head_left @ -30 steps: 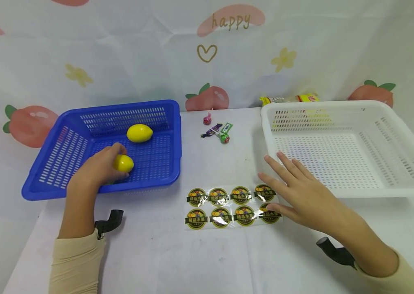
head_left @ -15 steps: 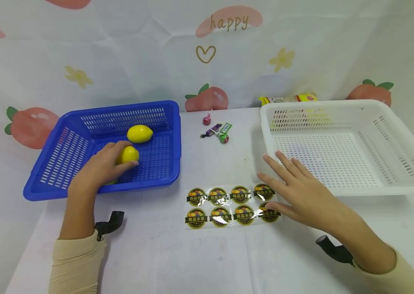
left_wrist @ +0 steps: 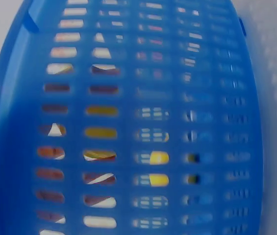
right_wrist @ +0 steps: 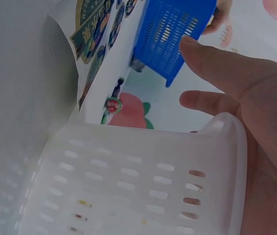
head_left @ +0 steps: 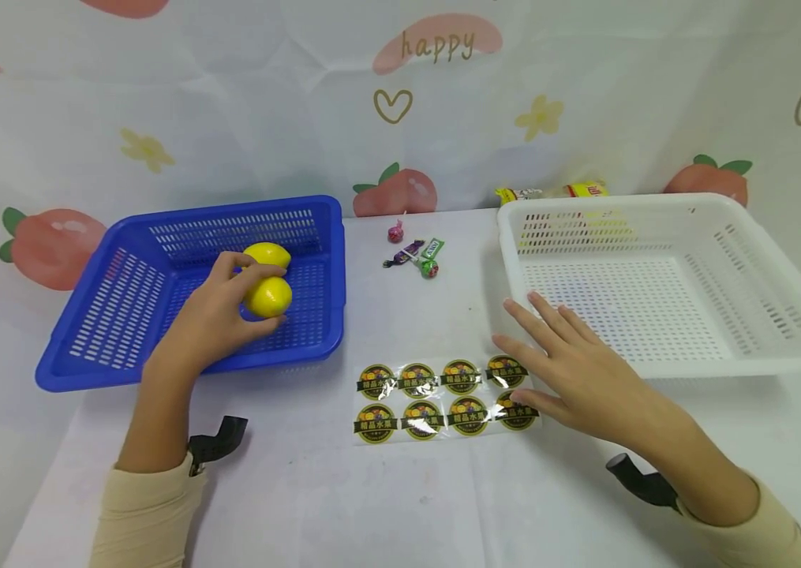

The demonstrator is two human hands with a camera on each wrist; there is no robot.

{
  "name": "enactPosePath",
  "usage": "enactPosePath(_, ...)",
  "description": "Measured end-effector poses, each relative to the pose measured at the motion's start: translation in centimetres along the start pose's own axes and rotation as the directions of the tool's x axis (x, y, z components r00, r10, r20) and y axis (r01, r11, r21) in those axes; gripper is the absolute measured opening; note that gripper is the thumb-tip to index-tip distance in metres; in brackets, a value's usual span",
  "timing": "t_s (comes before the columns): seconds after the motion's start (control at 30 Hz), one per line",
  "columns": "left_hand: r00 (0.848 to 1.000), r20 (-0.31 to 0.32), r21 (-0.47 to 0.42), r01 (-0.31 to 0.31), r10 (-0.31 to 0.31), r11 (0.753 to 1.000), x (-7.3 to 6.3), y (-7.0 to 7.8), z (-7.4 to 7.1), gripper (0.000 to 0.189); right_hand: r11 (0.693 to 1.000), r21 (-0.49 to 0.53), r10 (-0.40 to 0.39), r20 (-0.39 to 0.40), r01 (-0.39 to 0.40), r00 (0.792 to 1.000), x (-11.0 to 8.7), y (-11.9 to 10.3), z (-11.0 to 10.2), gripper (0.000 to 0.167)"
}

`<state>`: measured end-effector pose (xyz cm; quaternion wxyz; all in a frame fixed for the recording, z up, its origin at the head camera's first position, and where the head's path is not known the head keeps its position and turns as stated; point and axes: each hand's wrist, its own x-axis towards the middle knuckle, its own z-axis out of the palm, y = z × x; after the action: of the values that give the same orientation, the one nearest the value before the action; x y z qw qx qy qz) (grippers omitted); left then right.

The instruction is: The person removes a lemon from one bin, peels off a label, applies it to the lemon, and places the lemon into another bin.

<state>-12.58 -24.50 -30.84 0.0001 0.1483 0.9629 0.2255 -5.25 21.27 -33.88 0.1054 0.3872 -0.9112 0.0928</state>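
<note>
My left hand (head_left: pixel 211 315) grips a lemon (head_left: pixel 271 298) between fingers and thumb, inside the blue basket (head_left: pixel 301 355). A second lemon (head_left: pixel 268 254) lies just behind it, partly hidden by the fingers and the held one. In the left wrist view the slotted wall of the blue basket (left_wrist: pixel 128 147) fills most of the picture, and the hand is out of sight. My right hand (head_left: pixel 578 375) is spread with straight fingers at the front left corner of the white basket (head_left: pixel 727 367). Its thumb overlaps the right end of a sheet of round fruit stickers (head_left: pixel 375 422).
Between the baskets, toward the back, lie a pink lollipop (head_left: pixel 396 231), a purple-wrapped candy (head_left: pixel 404 254) and a green lollipop (head_left: pixel 429 268). Yellow snack packets (head_left: pixel 585 189) show behind the white basket. A printed cloth (head_left: pixel 265 118) hangs along the back of the table.
My left hand has moved right and a little back within the blue basket, carrying the lemon up beside the other one. My right hand has kept its place.
</note>
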Motion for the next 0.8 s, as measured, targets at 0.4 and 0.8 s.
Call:
enactPosePath(0.4,0.968,-0.160,0.071,-0.185,0.194,0.980,-0.5,2.5,1.3,0.071,1.000,0.007,0.011,0.010,-0.011,1.000,0.0,-0.1,0.1,0.060)
enactPosePath(0.8,0.843,-0.276,0.169,-0.429,0.461,0.887,-0.6,6.8,2.9,0.067,1.000,-0.009,0.002,-0.011,-0.002,1.000,0.0,-0.1,-0.1,0.066)
